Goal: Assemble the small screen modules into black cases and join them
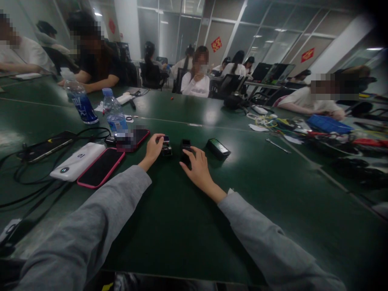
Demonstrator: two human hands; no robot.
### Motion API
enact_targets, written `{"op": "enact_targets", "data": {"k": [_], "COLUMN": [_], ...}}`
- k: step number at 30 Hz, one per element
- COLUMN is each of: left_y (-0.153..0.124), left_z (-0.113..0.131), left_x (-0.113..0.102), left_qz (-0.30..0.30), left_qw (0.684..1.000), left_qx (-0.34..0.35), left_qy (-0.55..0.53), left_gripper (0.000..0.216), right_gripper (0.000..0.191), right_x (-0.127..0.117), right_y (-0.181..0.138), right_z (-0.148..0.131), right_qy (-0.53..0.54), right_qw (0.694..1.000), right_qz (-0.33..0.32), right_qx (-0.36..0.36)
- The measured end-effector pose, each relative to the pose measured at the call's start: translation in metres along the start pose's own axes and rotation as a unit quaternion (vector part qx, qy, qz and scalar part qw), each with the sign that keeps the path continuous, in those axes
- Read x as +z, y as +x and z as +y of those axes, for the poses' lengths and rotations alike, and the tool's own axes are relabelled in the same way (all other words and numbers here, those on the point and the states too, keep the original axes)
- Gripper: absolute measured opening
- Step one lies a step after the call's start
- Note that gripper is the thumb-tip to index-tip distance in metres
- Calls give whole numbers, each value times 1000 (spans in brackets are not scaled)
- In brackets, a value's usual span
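Observation:
My left hand (154,148) has its fingers curled, with the tips at the left edge of a small electronic device (166,148) that shows metallic parts and a dark top. My right hand (197,166) is bent around a small black box (186,144), thumb on the near side and fingers over its top and right side. Device and box sit a short gap apart. To the right of my right hand lies a black rectangular device with a lit greenish screen (219,146). The fingers partly hide both held things.
On the left are a white power bank (78,161), a red-cased phone (101,167), cables and two bottles, one a clear bottle (114,111). A wrench (278,146), a blue tray (329,124) and tangled wires lie right on the green table (169,226). Several people sit around.

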State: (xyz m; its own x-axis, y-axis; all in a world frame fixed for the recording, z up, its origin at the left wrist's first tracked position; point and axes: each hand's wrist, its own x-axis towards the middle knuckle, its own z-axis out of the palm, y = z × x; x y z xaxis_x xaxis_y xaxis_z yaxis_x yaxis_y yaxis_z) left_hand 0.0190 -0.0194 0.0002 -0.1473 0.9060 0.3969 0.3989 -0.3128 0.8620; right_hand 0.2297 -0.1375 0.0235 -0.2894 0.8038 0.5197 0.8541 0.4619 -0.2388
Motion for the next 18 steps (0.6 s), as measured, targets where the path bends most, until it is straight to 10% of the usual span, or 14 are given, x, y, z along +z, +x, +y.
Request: {"op": "enact_targets", "data": {"k": [18], "left_y": [-9], "left_z": [16], "left_x": [-2], "left_qz": [-111], "left_qw": [994], "left_qx": [7], "left_qy": [-7], "left_gripper": [22], "right_gripper": [47], "right_x": [2], "right_y": [1], "right_z": [2], "right_qy": [14], "right_qw": [999], "right_qz": [-25], "right_qx": [-14]}}
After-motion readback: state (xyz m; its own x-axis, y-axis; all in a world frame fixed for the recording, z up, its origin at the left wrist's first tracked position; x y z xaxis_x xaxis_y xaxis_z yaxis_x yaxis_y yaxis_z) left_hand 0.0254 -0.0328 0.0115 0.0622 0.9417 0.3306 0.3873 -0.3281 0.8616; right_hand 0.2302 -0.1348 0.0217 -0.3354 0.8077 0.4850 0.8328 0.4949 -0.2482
